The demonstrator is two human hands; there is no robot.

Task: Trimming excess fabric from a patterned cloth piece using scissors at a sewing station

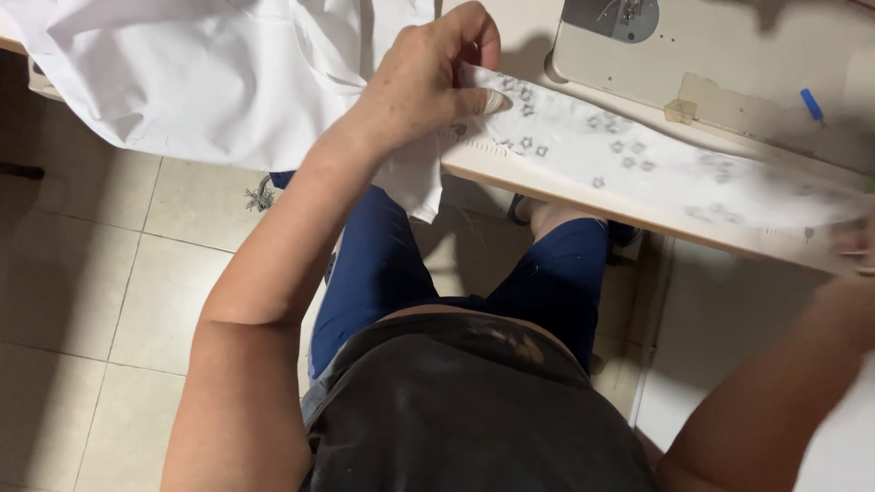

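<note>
My left hand [428, 77] pinches one end of a long white fabric strip [638, 155] printed with small grey stars. The strip is stretched taut over the sewing table's front edge [583, 211] toward the right. My right hand [857, 251] is blurred at the frame's right edge and holds the strip's other end. A large piece of plain white cloth [200, 73] lies bunched on the table under and left of my left hand, with a corner hanging over the edge.
A sewing machine base [711, 46] sits at the back of the table, with a blue pen-like object [811, 105] beside it. Below are my legs in blue trousers [383, 264] and a tiled floor [82, 273].
</note>
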